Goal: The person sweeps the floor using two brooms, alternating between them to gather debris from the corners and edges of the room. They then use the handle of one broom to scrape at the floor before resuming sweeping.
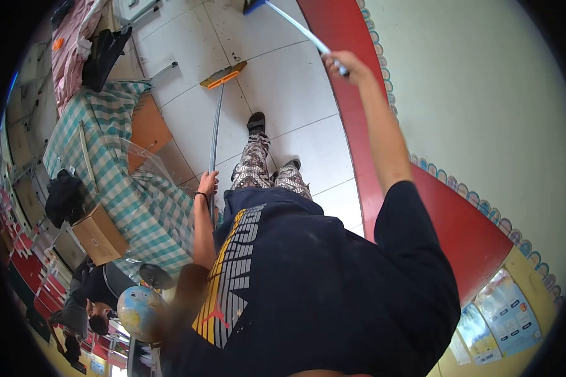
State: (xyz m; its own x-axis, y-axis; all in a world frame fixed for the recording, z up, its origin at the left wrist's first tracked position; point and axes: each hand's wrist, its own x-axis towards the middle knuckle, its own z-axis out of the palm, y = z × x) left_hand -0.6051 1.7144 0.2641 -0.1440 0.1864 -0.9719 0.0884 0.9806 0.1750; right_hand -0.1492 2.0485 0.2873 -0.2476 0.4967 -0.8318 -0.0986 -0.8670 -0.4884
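Dirty tile floor (299, 94) beside red wall (453, 232), left fingers (214, 177) round broom handle (217, 119), right fingers (329, 59) round pale pole (299, 26).

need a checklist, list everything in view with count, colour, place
broom: one, orange head, upper middle
long tool: one, blue head, top
checked cloth: one, green/white, left
cardboard box: one, brown, lower left
globe: one, blue, lower left
bundles: several, black, left
bunched cloth: one, pink, upper left
floor tiles: several, white, top
wall: one, red and pale, right
posters: several, bluish, lower right
people: at least two, dark clothing, lower left
shirt: one, dark, bottom
shoes: two, dark, top
left hand: one, bare, on broom
right hand: one, bare, on long tool
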